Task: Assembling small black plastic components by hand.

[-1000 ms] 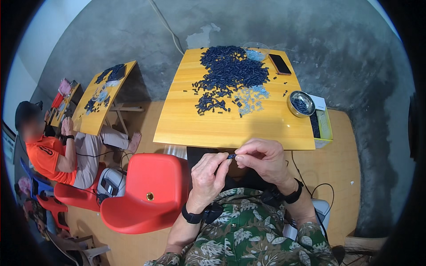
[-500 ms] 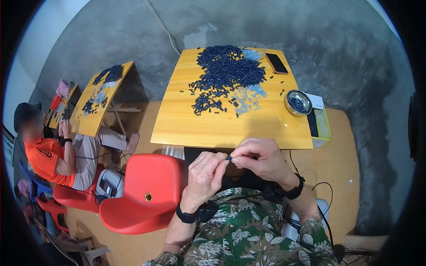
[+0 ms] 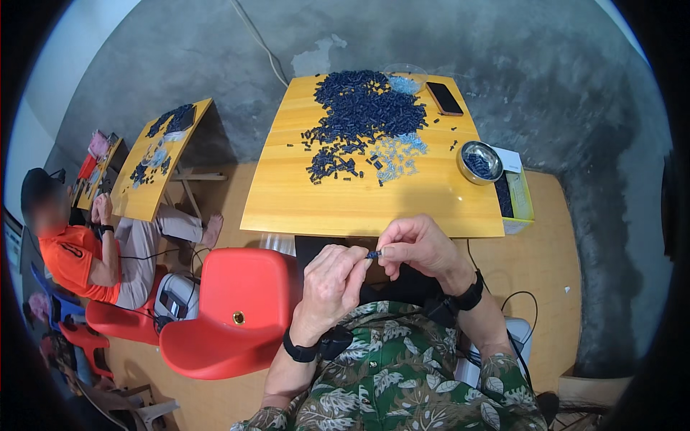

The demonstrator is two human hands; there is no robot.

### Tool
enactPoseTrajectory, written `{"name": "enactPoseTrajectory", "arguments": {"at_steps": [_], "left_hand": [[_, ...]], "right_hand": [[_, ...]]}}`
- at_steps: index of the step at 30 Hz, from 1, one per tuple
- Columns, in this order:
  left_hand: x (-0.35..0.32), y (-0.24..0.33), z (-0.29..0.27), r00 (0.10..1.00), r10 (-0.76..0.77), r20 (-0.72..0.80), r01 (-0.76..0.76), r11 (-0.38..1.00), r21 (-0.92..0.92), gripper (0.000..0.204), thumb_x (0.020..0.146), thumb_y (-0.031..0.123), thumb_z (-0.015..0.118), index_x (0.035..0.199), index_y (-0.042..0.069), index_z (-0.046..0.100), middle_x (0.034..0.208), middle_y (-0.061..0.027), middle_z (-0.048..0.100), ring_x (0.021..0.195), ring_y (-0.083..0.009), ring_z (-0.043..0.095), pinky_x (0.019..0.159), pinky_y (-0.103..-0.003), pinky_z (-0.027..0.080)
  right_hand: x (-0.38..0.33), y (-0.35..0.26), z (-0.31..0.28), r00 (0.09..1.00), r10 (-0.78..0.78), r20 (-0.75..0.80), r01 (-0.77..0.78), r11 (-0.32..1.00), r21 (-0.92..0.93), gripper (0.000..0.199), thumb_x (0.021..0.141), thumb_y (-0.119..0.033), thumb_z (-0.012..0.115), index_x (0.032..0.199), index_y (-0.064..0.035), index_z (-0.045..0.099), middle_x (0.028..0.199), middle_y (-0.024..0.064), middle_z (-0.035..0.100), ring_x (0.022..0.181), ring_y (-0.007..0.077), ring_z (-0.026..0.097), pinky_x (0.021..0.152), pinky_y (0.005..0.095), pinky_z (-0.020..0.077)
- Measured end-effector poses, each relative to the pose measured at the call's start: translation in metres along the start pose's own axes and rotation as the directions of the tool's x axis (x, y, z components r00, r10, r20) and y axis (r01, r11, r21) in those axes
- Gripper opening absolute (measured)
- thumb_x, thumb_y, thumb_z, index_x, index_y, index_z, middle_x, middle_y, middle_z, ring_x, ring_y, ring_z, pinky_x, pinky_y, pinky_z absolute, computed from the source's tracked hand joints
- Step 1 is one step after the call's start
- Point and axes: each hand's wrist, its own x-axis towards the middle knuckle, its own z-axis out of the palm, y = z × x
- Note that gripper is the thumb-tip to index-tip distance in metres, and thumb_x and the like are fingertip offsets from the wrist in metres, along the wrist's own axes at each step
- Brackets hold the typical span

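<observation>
Just off the near edge of the table, a small dark blue, ribbed plastic part (image 3: 372,254) spans my two hands; its exact kind is too small to tell. My left hand (image 3: 330,286) pinches its left end between thumb and fingertips. At its right end are the thumb and forefinger of my right hand (image 3: 419,248), closed on it. Beyond them, a heap of similar dark parts (image 3: 374,108) covers the back of the table. Small clear pieces (image 3: 394,159) lie at the heap's near right.
On the yellow wooden table (image 3: 302,208) are a metal bowl (image 3: 480,162) of dark parts, a clear bowl (image 3: 404,80) and a phone (image 3: 445,99). Beside it stands a yellow box (image 3: 519,215). A red chair (image 3: 248,294) is at my left; farther left sits a person in orange (image 3: 79,251).
My right hand has shifted slightly and its fingers have opened out below the pinch. More of the dark part now shows between my hands. My left hand has stayed nearly in place.
</observation>
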Motion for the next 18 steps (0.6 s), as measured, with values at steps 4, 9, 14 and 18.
{"name": "enactPoseTrajectory", "arguments": {"at_steps": [4, 9, 14, 18], "left_hand": [[0.001, 0.002, 0.001, 1.0, -0.008, 0.004, 0.008, 1.0, -0.008, 0.014, 0.078, -0.003, 0.071, 0.09, 0.0, 0.063, 0.072, -0.0109, 0.062, 0.063, -0.0261, 0.061, 0.056, -0.035, 0.048], [0.003, 0.003, 0.0, 1.0, -0.011, 0.024, 0.011, 1.0, -0.016, 0.014, 0.078, -0.003, 0.07, 0.089, 0.0, 0.063, 0.073, -0.0108, 0.062, 0.063, -0.0261, 0.061, 0.057, -0.034, 0.048], [0.003, 0.003, 0.001, 1.0, 0.001, 0.003, -0.001, 1.0, 0.028, 0.013, 0.079, -0.004, 0.069, 0.088, 0.001, 0.062, 0.072, -0.0102, 0.061, 0.062, -0.0255, 0.059, 0.056, -0.034, 0.047], [0.004, 0.006, 0.002, 1.0, 0.002, 0.006, -0.003, 0.999, 0.054, 0.013, 0.08, -0.004, 0.069, 0.089, 0.001, 0.062, 0.07, -0.0094, 0.06, 0.06, -0.0242, 0.058, 0.054, -0.034, 0.045]], "right_hand": [[0.004, 0.0, -0.005, 0.997, -0.044, 0.066, 0.044, 0.999, 0.005, 0.01, 0.089, -0.007, 0.069, 0.095, 0.0013, 0.067, 0.079, 0.0067, 0.069, 0.064, 0.011, 0.066, 0.06, 0.0236, 0.0565], [0.003, -0.011, -0.004, 0.992, -0.082, 0.093, 0.096, 0.983, -0.157, 0.01, 0.089, -0.006, 0.068, 0.095, 0.0018, 0.069, 0.08, 0.006, 0.069, 0.066, 0.0101, 0.065, 0.062, 0.0223, 0.0553], [-0.004, -0.017, 0.012, 0.936, -0.341, 0.083, 0.339, 0.814, -0.473, 0.01, 0.09, -0.007, 0.068, 0.095, 0.001, 0.07, 0.078, 0.0043, 0.068, 0.065, 0.0074, 0.062, 0.059, 0.021, 0.0517], [-0.005, -0.011, 0.011, 0.948, -0.318, 0.019, 0.289, 0.833, -0.472, 0.009, 0.09, -0.007, 0.067, 0.095, 0.0004, 0.07, 0.077, 0.0037, 0.067, 0.065, 0.0068, 0.062, 0.059, 0.021, 0.0508]]}}
